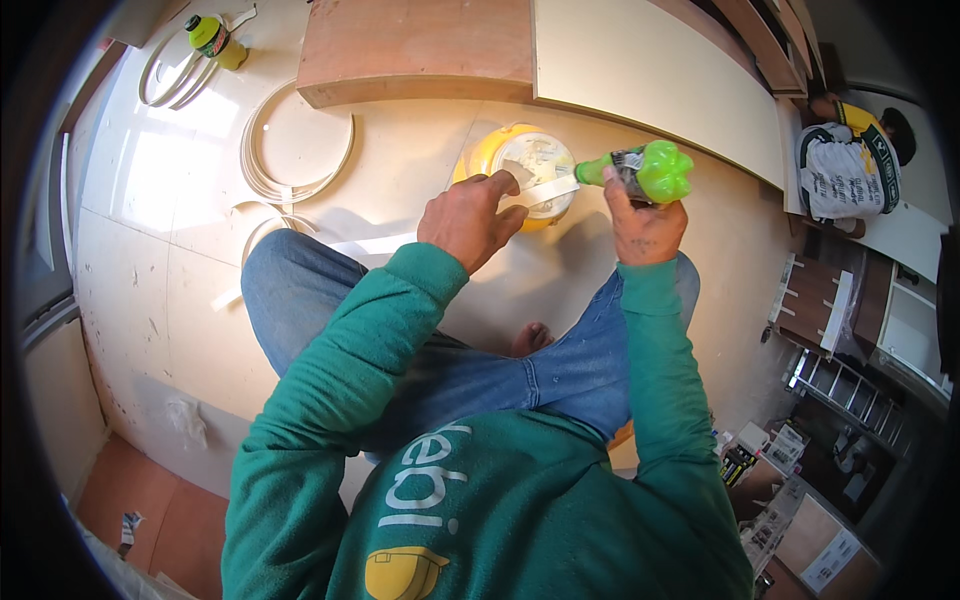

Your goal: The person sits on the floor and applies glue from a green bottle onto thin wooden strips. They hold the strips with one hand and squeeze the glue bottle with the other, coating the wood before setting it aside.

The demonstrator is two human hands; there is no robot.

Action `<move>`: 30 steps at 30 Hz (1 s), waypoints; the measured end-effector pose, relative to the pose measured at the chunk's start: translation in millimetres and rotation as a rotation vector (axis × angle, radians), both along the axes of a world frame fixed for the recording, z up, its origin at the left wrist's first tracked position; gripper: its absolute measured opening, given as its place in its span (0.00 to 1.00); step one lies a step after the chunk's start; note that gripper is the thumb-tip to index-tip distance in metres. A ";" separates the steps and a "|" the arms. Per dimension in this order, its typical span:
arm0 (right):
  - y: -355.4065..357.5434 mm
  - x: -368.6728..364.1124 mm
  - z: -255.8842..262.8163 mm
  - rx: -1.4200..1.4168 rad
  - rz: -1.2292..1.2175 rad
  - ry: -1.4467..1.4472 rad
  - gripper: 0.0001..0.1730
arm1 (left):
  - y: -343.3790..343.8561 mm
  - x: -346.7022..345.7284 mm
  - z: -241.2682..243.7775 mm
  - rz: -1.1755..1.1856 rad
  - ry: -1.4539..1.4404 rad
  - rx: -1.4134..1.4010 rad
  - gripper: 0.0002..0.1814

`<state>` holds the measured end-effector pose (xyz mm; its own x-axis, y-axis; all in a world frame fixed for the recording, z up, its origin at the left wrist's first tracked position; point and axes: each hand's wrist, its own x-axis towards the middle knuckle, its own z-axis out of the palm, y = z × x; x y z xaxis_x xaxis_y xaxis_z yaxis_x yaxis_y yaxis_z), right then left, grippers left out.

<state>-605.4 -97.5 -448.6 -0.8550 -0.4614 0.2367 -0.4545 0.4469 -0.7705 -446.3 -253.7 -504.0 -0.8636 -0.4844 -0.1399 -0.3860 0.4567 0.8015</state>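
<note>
My left hand (469, 217) pinches a thin white edging strip (541, 192) between thumb and fingers. The strip lies over a round, yellowish container (480, 154) with a pale, smeared top, and more of it runs leftward behind my wrist. My right hand (646, 221) grips a green plastic bottle (664, 174) with a dark label, tilted sideways, its narrow end at the strip's right end. Whether the tip touches the strip I cannot tell. A small pale flat piece (516, 174) shows beside my left fingertips.
Coiled strips (244, 150) and another green bottle (217, 43) are on the floor to the left. A wooden box-like panel (420, 52) and a pale board (645, 90) lie ahead. At right are a person (851, 161), a metal ladder (847, 394) and cabinet parts (814, 300).
</note>
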 end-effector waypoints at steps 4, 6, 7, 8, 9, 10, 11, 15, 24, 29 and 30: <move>8.1 -6.0 -2.0 -0.102 -0.081 -0.038 0.19 | -0.3 -0.8 2.4 -0.012 -0.016 0.012 0.18; 9.1 2.6 1.3 -0.037 -0.049 -0.029 0.19 | -1.3 -1.2 1.9 -0.015 -0.008 0.013 0.18; 8.8 6.8 2.5 -0.005 -0.035 -0.023 0.20 | -1.2 -2.2 2.2 -0.019 -0.016 0.011 0.17; 10.6 9.8 -4.0 0.000 -0.008 -0.006 0.20 | -0.9 -3.4 2.7 -0.023 -0.024 0.009 0.17; 8.5 13.7 -5.4 -0.018 -0.003 -0.026 0.21 | -0.5 -4.1 2.8 -0.026 -0.034 0.006 0.17; 6.0 18.0 -6.9 -0.037 0.002 -0.046 0.21 | -0.2 -4.9 2.1 -0.025 -0.025 0.000 0.17; 4.6 21.4 -7.6 -0.055 0.007 -0.065 0.21 | -0.1 -5.9 0.8 -0.024 -0.017 -0.005 0.17; 2.4 25.7 4.7 0.055 0.069 -0.035 0.21 | -0.5 -6.1 1.3 -0.008 -0.001 -0.009 0.17; 21.4 8.2 1.4 -0.102 -0.097 -0.031 0.19 | -1.8 -8.7 -0.9 -0.009 -0.009 -0.018 0.18; 19.7 14.4 -6.9 -0.076 -0.071 -0.055 0.22 | -1.6 -10.6 0.4 -0.022 -0.017 -0.012 0.17; 18.8 15.0 -7.9 -0.077 -0.082 -0.086 0.22 | -2.0 -11.6 -0.3 -0.022 -0.009 -0.015 0.17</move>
